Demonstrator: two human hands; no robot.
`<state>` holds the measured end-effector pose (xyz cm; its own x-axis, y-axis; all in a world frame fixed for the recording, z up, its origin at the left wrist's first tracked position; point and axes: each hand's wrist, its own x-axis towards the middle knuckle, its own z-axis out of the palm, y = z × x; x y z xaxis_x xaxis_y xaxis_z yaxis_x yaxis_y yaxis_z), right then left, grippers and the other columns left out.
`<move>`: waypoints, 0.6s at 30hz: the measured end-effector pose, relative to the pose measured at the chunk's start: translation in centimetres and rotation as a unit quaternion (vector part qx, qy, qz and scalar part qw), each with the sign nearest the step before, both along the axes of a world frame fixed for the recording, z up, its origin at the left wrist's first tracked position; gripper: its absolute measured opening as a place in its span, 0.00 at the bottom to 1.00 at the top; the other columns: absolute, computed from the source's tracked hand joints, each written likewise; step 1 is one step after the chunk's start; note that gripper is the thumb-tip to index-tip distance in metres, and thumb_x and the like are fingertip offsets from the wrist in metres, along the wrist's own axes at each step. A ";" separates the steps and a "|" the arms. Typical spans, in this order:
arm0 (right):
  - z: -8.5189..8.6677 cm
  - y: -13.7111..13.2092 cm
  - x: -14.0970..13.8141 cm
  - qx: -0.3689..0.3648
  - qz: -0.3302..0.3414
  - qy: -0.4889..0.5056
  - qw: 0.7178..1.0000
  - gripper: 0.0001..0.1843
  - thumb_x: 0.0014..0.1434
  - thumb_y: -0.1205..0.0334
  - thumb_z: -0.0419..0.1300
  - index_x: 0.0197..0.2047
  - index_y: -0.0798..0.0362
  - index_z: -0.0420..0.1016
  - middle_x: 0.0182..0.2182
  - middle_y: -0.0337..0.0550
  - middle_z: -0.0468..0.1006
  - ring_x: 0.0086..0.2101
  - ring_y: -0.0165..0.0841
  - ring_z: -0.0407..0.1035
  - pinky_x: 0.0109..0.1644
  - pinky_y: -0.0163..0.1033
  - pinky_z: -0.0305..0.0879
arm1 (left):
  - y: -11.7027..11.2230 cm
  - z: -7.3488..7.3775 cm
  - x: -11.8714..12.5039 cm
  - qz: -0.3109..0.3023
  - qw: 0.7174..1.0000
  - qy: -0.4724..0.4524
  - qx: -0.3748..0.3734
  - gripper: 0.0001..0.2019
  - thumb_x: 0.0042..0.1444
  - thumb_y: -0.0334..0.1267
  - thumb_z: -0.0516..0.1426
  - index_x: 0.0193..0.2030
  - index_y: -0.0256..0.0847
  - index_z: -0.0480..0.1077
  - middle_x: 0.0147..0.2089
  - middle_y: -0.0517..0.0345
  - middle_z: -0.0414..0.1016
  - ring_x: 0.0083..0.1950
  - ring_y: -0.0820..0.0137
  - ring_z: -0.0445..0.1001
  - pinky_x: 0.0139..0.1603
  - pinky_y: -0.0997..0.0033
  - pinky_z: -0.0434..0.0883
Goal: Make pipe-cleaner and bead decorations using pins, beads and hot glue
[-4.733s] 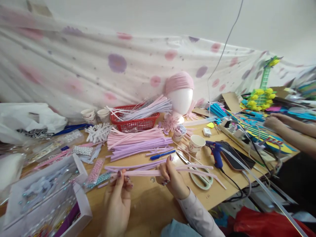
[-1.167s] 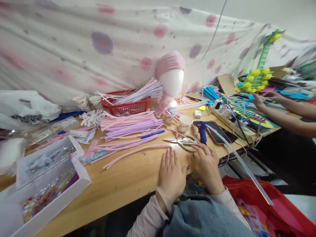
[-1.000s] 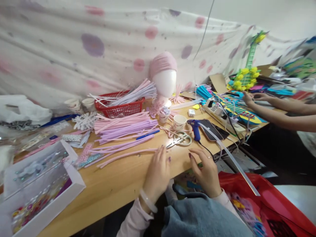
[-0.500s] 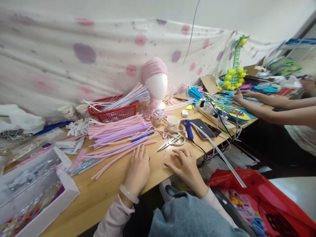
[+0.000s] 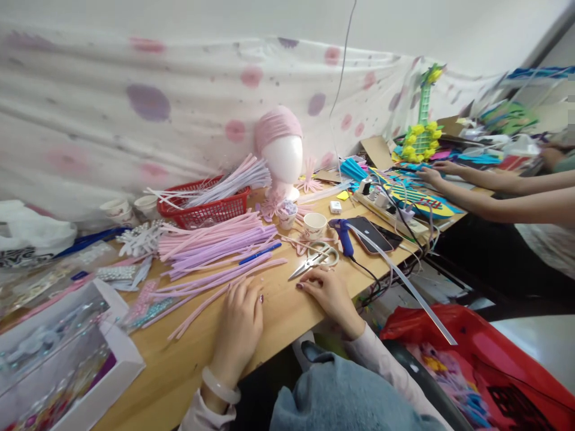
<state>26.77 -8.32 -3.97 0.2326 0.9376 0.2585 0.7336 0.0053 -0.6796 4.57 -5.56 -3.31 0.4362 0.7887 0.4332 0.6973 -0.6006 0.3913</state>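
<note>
My left hand (image 5: 242, 314) rests palm down on the wooden table (image 5: 179, 371), fingers loosely bent and apart, beside the near ends of pink and lilac pipe cleaners (image 5: 215, 251). My right hand (image 5: 327, 296) lies just below the scissors (image 5: 317, 258), thumb and forefinger pressed together at the tabletop; whatever they pinch, if anything, is too small to make out. A blue pen (image 5: 259, 254) lies across the pipe cleaners. Right of the scissors is a blue glue gun (image 5: 344, 237) with a long clear glue stick in it.
Behind stand a red basket (image 5: 204, 209), a foam head (image 5: 283, 157) in a pink cap, and paper cups (image 5: 314, 226). A phone (image 5: 372, 234) and power strip (image 5: 390, 212) lie right, near another person's hands (image 5: 433, 173). A white box (image 5: 128, 365) is front left.
My right hand has moved up toward the scissors, and its spread fingers have come together. My left hand has slid slightly left and down. The view has shifted a little.
</note>
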 end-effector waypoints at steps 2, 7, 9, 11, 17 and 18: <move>-0.1 0.3 -0.1 0.000 -0.005 -0.008 1.000 0.06 0.55 0.59 0.65 0.29 0.51 0.79 0.31 0.42 0.77 0.36 0.38 0.70 0.40 0.41 0.61 | 0.1 0.0 -0.3 -0.005 1.000 -0.012 0.006 0.13 0.61 0.28 0.48 0.47 0.39 0.71 0.54 0.46 0.70 0.58 0.58 0.66 0.62 0.48 0.64; 0.1 -0.1 0.1 0.010 0.005 -0.040 0.999 0.09 0.60 0.62 0.59 0.28 0.52 0.74 0.31 0.45 0.76 0.35 0.38 0.70 0.39 0.42 0.63 | 0.6 -0.2 -1.2 -0.004 1.000 -0.028 0.002 0.13 0.60 0.27 0.47 0.45 0.39 0.71 0.53 0.46 0.70 0.57 0.58 0.66 0.60 0.48 0.66; 0.2 -1.5 0.6 0.011 -0.018 -0.037 0.999 0.10 0.61 0.59 0.57 0.29 0.52 0.73 0.30 0.45 0.77 0.33 0.39 0.71 0.38 0.42 0.64 | 0.7 -0.2 -1.6 0.002 0.999 -0.035 0.000 0.13 0.61 0.28 0.47 0.44 0.39 0.71 0.53 0.46 0.70 0.56 0.58 0.67 0.59 0.48 0.66; 0.4 -3.9 1.7 0.003 -0.063 0.000 0.998 0.12 0.60 0.53 0.56 0.30 0.51 0.73 0.27 0.44 0.78 0.30 0.39 0.71 0.34 0.42 0.65 | 0.8 -0.2 -1.9 0.007 0.999 -0.042 -0.001 0.13 0.61 0.29 0.47 0.43 0.39 0.71 0.53 0.46 0.70 0.56 0.57 0.67 0.59 0.48 0.66; 0.9 -15.0 10.8 -0.008 -0.290 0.041 0.956 0.11 0.46 0.45 0.63 0.24 0.43 0.78 0.23 0.48 0.80 0.22 0.41 0.73 0.23 0.44 0.63 | 1.0 0.0 -3.0 0.008 0.999 -0.042 -0.004 0.13 0.61 0.30 0.47 0.44 0.40 0.71 0.53 0.47 0.70 0.56 0.56 0.67 0.59 0.48 0.66; 1.0 -16.7 12.7 0.000 -0.324 0.035 0.945 0.09 0.47 0.46 0.63 0.24 0.39 0.78 0.20 0.50 0.79 0.20 0.39 0.72 0.21 0.43 0.59 | 1.1 0.1 -3.1 0.001 0.999 -0.040 -0.010 0.12 0.61 0.30 0.47 0.45 0.41 0.71 0.52 0.48 0.71 0.56 0.57 0.67 0.59 0.49 0.66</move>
